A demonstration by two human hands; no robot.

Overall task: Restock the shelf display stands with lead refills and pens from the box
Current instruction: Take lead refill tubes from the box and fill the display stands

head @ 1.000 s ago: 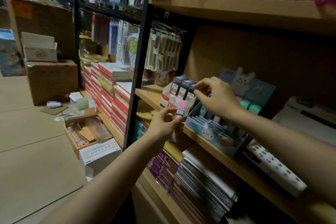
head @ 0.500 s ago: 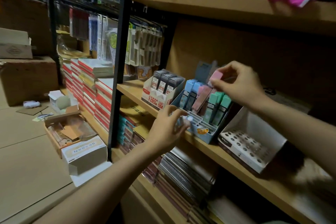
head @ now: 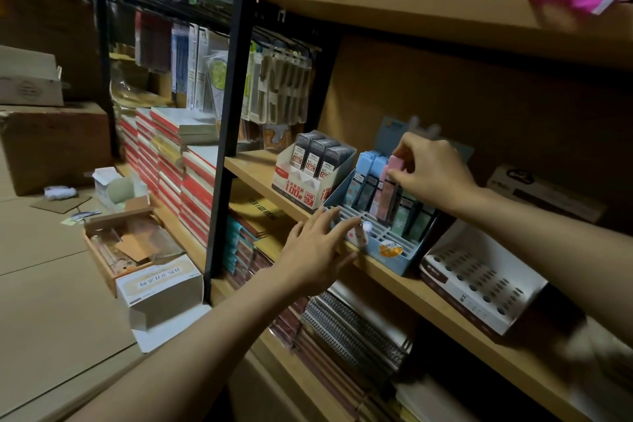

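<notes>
The pink lead refill case (head: pixel 390 188), pinched in the left hand (head: pixel 317 253) a second ago, now stands in the blue display stand (head: pixel 394 255) beside the blue cases, the right hand (head: pixel 428 171) pinching its top; the left hand, emptied, spreads against the stand's front edge.

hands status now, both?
Left hand: open, fingers spread against the blue stand.
Right hand: pinching a pink refill.
</notes>
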